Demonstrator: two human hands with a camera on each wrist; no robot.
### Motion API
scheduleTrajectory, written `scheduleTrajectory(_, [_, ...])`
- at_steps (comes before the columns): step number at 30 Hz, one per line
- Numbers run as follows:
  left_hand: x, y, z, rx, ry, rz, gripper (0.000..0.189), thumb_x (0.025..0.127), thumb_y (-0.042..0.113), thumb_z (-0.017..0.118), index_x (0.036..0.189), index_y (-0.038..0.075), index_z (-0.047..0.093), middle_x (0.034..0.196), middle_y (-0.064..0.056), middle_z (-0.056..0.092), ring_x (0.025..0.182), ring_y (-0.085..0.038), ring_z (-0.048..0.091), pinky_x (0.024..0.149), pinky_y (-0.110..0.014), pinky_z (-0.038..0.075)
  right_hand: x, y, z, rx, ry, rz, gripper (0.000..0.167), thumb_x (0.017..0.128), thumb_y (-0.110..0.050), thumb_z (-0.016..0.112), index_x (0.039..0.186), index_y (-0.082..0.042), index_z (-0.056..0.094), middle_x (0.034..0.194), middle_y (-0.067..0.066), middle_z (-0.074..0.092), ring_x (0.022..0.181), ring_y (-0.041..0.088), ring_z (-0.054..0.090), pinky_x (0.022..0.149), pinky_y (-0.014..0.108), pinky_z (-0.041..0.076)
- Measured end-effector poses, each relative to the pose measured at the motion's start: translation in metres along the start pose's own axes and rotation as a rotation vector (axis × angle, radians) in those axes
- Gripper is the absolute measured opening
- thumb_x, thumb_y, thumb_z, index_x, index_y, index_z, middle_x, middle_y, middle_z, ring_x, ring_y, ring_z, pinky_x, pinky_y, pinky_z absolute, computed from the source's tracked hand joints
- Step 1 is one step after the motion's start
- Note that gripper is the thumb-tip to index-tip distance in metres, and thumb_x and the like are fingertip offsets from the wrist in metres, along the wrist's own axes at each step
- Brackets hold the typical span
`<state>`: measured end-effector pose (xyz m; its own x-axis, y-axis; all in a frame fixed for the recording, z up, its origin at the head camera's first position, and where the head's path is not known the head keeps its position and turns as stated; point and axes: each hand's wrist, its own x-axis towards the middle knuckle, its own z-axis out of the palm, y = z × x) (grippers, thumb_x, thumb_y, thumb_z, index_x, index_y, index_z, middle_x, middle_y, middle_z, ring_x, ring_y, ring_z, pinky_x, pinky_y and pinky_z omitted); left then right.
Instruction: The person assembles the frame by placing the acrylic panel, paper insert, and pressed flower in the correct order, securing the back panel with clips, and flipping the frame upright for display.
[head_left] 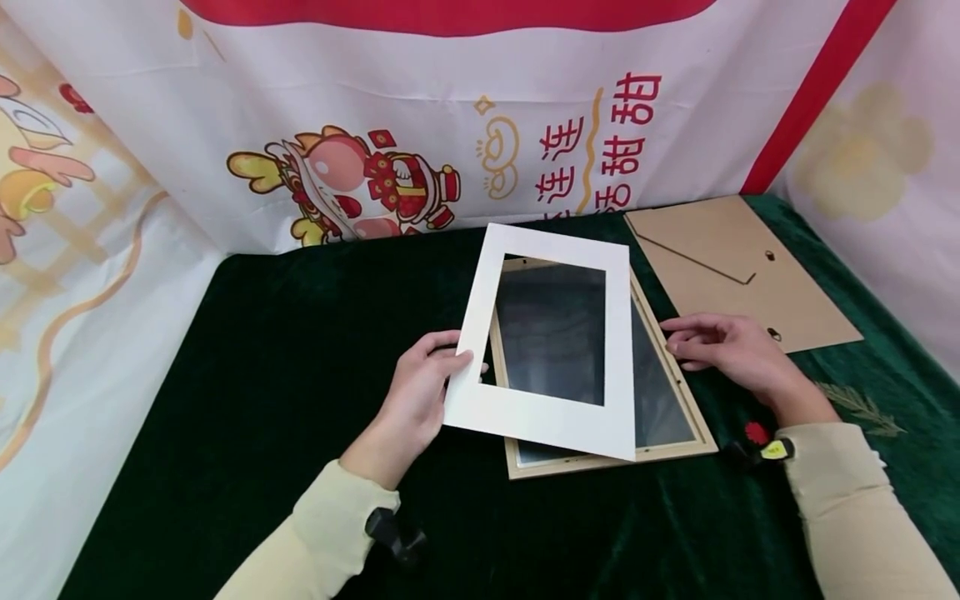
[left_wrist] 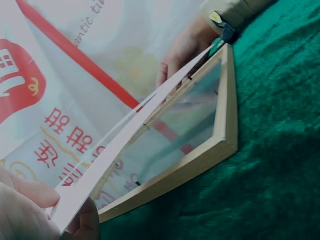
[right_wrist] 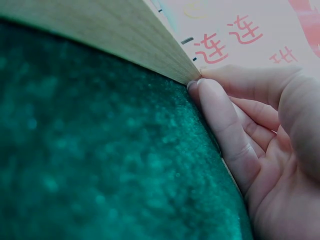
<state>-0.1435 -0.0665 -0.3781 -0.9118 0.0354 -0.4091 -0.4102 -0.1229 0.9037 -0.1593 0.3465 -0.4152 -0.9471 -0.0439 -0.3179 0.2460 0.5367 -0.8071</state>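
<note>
the left hand (head_left: 411, 387) pinched a white mat (head_left: 540, 418) over the wooden frame (head_left: 678, 380), which lay nearer the table's (head_left: 270, 392) right edge; the right hand (head_left: 738, 354) touched the frame's side, whether pinching it i couldn't tell.

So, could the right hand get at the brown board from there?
Likely yes: the right hand is at the frame's edge, close to the board, and nothing seems to stand between hand and board.

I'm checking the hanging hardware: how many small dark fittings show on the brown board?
2, on the brown board: the far fitting by its right edge, the near fitting by its near edge. The right hand may hide more.
</note>
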Motion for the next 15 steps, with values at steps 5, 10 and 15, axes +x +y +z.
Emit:
scheduleTrajectory(5, [0.002, -0.007, 0.006, 0.011, 0.02, -0.005, 0.035, 0.105, 0.003, 0.063, 0.14, 0.005, 0.056, 0.134, -0.021, 0.071, 0.106, -0.027, 0.077, 0.083, -0.033, 0.058, 0.001, 0.0, 0.0, 0.0, 0.0, 0.007, 0.047, 0.107, -0.029, 0.069, 0.151, -0.015, 0.061, 0.137, 0.017, 0.071, 0.102, 0.009, 0.074, 0.088, 0.022, 0.064])
scheduleTrajectory(10, [0.003, -0.011, 0.012, 0.012, 0.026, -0.016, 0.035, 0.105, 0.003, 0.062, 0.139, 0.002, 0.056, 0.133, -0.023, 0.068, 0.11, -0.028, 0.074, 0.083, -0.032, 0.059, 0.001, 0.0, -0.001, -0.006, 0.003, 0.004, 0.048, 0.107, -0.03, 0.07, 0.151, -0.015, 0.061, 0.138, 0.017, 0.071, 0.102, 0.008, 0.074, 0.088, 0.021, 0.064])
scheduleTrajectory(15, [0.003, -0.014, 0.016, 0.004, 0.014, -0.018, 0.032, 0.102, 0.001, 0.065, 0.133, -0.002, 0.058, 0.124, -0.018, 0.069, 0.102, -0.021, 0.07, 0.081, -0.03, 0.059, 0.0, -0.001, -0.001, -0.011, 0.001, -0.005, 0.048, 0.107, -0.03, 0.07, 0.151, -0.015, 0.061, 0.137, 0.017, 0.071, 0.102, 0.009, 0.074, 0.088, 0.021, 0.064])
